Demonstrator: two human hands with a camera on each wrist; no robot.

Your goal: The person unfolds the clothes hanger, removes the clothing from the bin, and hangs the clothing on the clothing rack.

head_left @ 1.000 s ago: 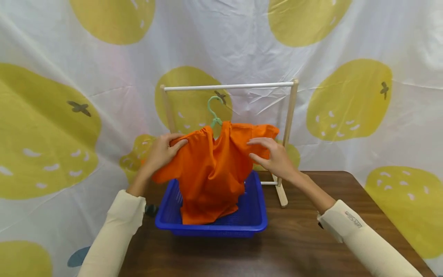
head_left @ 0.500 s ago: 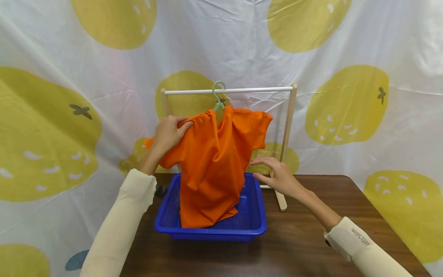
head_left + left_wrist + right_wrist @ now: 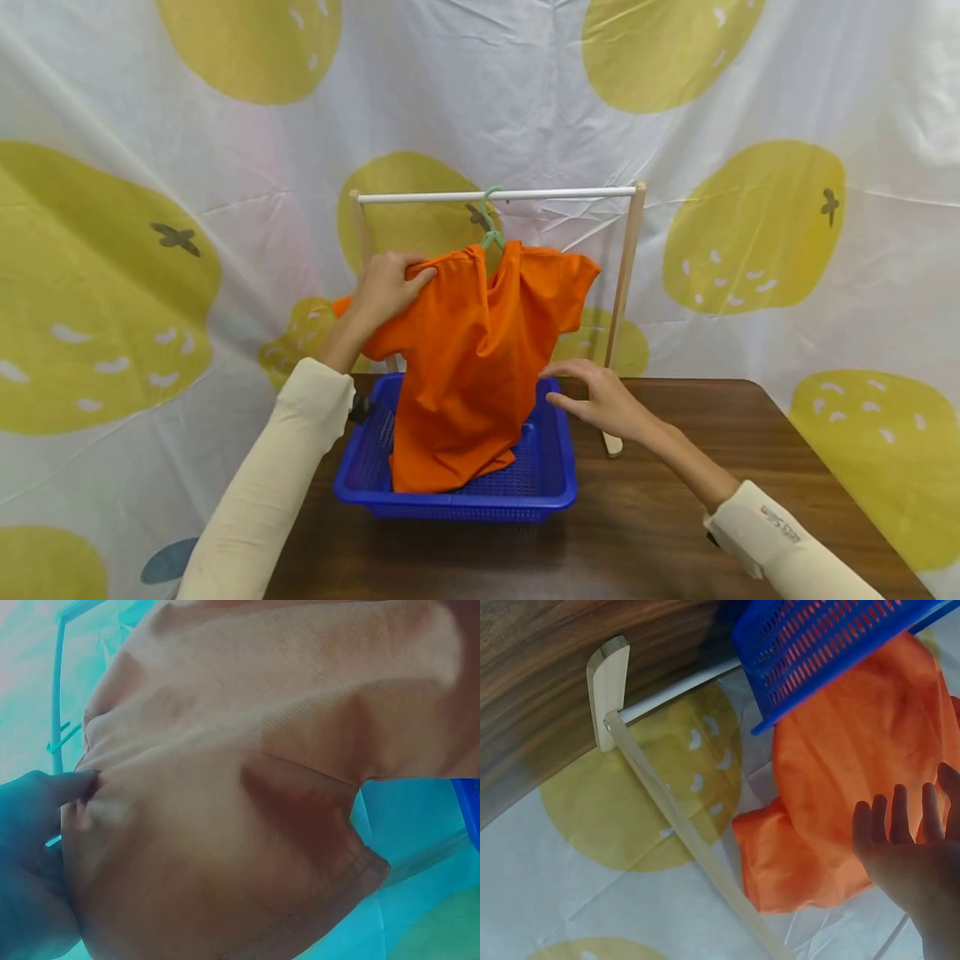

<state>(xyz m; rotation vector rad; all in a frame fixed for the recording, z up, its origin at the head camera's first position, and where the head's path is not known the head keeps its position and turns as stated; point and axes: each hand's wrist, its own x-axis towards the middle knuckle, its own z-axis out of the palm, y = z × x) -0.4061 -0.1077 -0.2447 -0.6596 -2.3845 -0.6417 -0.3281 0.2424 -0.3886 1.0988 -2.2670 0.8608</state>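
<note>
An orange T-shirt (image 3: 465, 358) on a green hanger (image 3: 491, 221) hangs upright in front of the rack, its lower hem down in the blue basket. The hanger's hook is level with the white rail (image 3: 570, 193); whether it bears on the rail I cannot tell. My left hand (image 3: 386, 287) pinches the shirt's left shoulder between thumb and fingers, which the left wrist view shows on the cloth (image 3: 202, 825). Beside the shirt's right side, my right hand (image 3: 600, 400) is held with fingers extended, gripping nothing; in the right wrist view its fingers are spread (image 3: 911, 847).
The blue plastic basket (image 3: 480, 502) stands on the dark wooden table (image 3: 675, 517). Behind it rises the rack with wooden posts (image 3: 626, 275) and a foot (image 3: 613, 442). A white curtain with yellow fruit prints (image 3: 750, 225) covers the back.
The shirt and hanger have risen, then shifted right and slightly down, with my left hand on the shoulder. My right hand has dropped from the right sleeve to beside the shirt's lower side.
</note>
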